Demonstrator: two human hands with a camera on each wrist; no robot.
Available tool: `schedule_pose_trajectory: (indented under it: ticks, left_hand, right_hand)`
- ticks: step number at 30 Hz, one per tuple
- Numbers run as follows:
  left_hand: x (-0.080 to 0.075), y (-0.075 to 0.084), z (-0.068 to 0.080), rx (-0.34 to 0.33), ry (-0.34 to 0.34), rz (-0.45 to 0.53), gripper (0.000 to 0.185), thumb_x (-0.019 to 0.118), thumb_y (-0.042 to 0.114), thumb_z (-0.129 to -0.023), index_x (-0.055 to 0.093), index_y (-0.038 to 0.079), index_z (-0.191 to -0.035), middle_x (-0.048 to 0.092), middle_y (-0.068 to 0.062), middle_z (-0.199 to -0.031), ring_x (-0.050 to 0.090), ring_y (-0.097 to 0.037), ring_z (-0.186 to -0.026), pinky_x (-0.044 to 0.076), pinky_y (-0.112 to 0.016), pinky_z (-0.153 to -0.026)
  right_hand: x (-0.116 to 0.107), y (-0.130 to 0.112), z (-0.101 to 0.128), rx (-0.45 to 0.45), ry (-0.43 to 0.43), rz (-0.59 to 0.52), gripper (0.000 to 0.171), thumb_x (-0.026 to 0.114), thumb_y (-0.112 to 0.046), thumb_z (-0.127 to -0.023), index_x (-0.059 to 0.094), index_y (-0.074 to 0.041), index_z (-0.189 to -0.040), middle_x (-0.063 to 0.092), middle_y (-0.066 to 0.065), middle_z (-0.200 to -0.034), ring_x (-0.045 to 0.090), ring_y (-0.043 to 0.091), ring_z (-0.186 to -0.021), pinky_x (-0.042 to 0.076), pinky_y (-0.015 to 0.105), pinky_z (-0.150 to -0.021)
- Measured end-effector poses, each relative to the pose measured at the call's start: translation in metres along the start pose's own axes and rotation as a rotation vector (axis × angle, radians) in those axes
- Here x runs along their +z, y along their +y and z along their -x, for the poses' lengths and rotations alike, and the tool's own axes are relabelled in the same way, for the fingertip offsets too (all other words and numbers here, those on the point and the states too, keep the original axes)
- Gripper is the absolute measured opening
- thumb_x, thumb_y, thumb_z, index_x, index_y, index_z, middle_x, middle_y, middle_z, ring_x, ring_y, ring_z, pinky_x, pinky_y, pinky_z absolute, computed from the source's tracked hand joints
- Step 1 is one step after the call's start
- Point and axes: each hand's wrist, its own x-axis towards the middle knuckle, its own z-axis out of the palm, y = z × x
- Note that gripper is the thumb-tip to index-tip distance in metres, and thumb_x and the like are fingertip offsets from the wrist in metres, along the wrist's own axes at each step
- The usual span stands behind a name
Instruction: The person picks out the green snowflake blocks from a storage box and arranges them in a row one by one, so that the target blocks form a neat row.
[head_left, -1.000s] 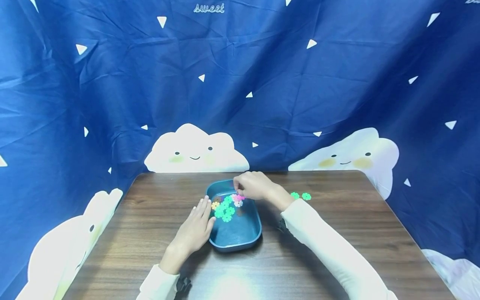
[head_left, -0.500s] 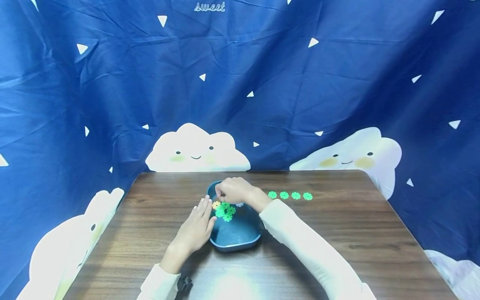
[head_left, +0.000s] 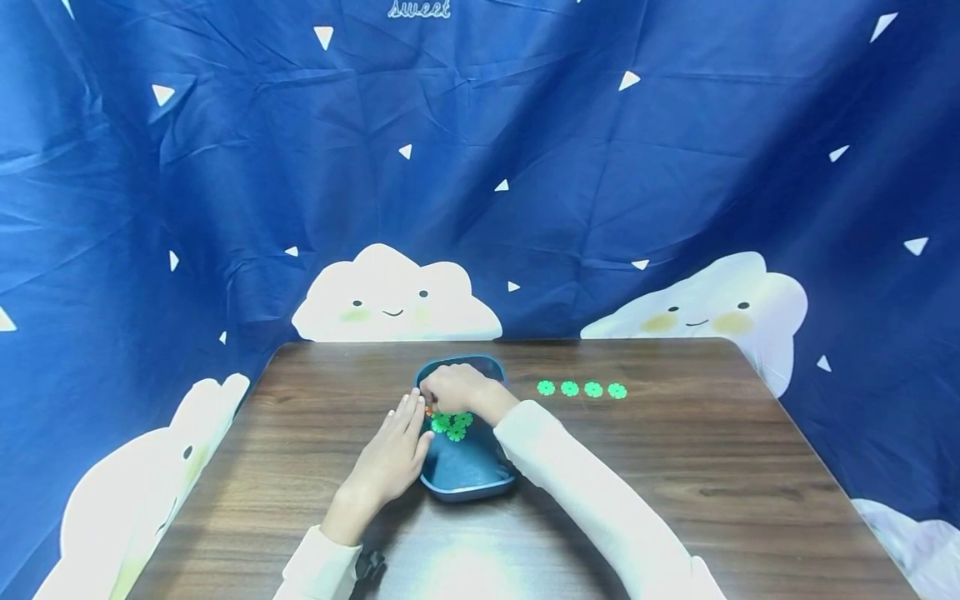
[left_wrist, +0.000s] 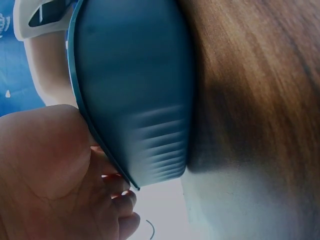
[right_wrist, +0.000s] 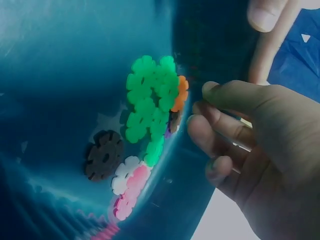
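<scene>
At frame centre, two hands work at a blue tray on the table.
Right hand, fingers curled but holding nothing, hovers over green flower pieces inside; left hand rests flat-fingered against the tray's left rim.

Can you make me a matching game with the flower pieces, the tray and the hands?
Things:
1. row of four green flower pieces
2. brown flower piece
3. left hand
4. right hand

Places:
A. flat against the tray's outer side
B. reaching into the tray
C. on the table, right of the tray
D. alone on the tray floor

Pairs: 1-C, 2-D, 3-A, 4-B
</scene>
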Motion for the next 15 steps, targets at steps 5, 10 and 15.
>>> schedule_pose_trajectory:
  ticks: [5, 10, 15]
  left_hand:
    - [-0.001, 0.0, -0.0003, -0.006, -0.014, -0.003, 0.06, 0.038, 0.035, -0.106, 0.028, -0.001, -0.153, 0.022, -0.016, -0.163, 0.022, -0.032, -0.151, 0.025, -0.05, -0.122]
    - [-0.0019, 0.0003, 0.0008, -0.021, -0.042, -0.013, 0.061, 0.036, 0.038, -0.106, 0.025, 0.001, -0.154, 0.02, -0.015, -0.163, 0.021, -0.03, -0.152, 0.025, -0.049, -0.123]
    - [-0.001, -0.0002, 0.0008, -0.025, -0.041, -0.011, 0.061, 0.037, 0.037, -0.106, 0.025, 0.001, -0.154, 0.02, -0.014, -0.164, 0.02, -0.03, -0.152, 0.024, -0.048, -0.123]
  right_hand:
    - [0.0044, -0.0011, -0.0049, 0.055, -0.076, 0.058, 0.013, 0.061, -0.02, -0.096, 0.073, -0.024, -0.099, 0.065, -0.01, -0.076, 0.058, 0.009, -0.07, 0.049, 0.024, -0.063]
    - [0.0083, -0.003, -0.0064, 0.095, -0.131, 0.102, 0.015, 0.063, -0.021, -0.095, 0.07, -0.025, -0.108, 0.066, -0.01, -0.087, 0.059, 0.01, -0.077, 0.053, 0.027, -0.073]
    - [0.0102, -0.0039, -0.0076, 0.118, -0.134, 0.1, 0.011, 0.067, -0.023, -0.092, 0.07, -0.025, -0.102, 0.065, -0.009, -0.083, 0.06, 0.011, -0.077, 0.053, 0.028, -0.072]
